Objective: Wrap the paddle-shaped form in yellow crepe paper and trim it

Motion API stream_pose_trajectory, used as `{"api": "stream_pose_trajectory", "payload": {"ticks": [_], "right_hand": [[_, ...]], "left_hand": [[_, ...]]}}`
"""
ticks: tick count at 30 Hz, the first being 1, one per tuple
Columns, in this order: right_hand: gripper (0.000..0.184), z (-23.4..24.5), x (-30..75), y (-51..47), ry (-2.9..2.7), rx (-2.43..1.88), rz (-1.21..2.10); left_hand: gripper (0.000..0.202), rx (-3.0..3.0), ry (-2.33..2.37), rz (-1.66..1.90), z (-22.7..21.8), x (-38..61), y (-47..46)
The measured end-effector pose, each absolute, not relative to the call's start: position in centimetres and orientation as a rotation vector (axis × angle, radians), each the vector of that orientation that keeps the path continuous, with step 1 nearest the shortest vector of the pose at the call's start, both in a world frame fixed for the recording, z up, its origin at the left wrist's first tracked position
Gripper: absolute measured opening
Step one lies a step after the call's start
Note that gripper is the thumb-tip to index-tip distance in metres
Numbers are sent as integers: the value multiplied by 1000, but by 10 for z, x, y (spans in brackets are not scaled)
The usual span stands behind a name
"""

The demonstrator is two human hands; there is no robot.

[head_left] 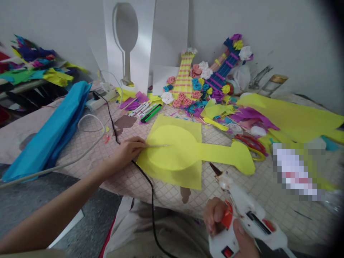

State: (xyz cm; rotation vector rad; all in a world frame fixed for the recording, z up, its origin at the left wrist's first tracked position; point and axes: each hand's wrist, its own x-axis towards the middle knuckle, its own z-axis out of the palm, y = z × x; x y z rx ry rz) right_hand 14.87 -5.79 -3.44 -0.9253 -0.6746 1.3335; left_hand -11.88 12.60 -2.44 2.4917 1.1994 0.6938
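Note:
Before me lies a yellow guitar-shaped cutout (pixel 219 153), its round body over a square yellow sheet (pixel 197 182). My left hand (pixel 133 147) pinches a thin pale stick (pixel 158 146) that reaches across the left part of the round body. My right hand (pixel 223 218) is wrapped around the handle of a white glue gun (pixel 249 208) with an orange trigger and a red switch. The gun's dark nozzle points up and left, just below the cutout's neck and apart from it.
Decorated paper guitars (pixel 184 77) with paper flowers lean at the wall. Scissors (pixel 252 147), a green cutter (pixel 151 114), markers (pixel 138 109) and coloured scraps lie behind the cutout. A blue paper roll (pixel 51 129) is at left. A black cable (pixel 152 193) hangs over the table's front edge.

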Motion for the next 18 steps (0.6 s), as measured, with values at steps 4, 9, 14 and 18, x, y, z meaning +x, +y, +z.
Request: {"api": "stream_pose_trajectory", "payload": {"ticks": [4, 9, 14, 18], "right_hand": [[28, -31, 145, -56, -652, -926, 1296], [29, -23, 142, -52, -617, -847, 1363], [30, -21, 145, -51, -595, -726, 1469], [32, -19, 144, -50, -530, -698, 1478]], "left_hand": [[21, 2442, 1219, 761, -32, -122, 123], [20, 2485, 1252, 794, -35, -120, 121], [20, 2498, 1522, 947, -29, -132, 129], [20, 2500, 1697, 915, -26, -153, 153]]}}
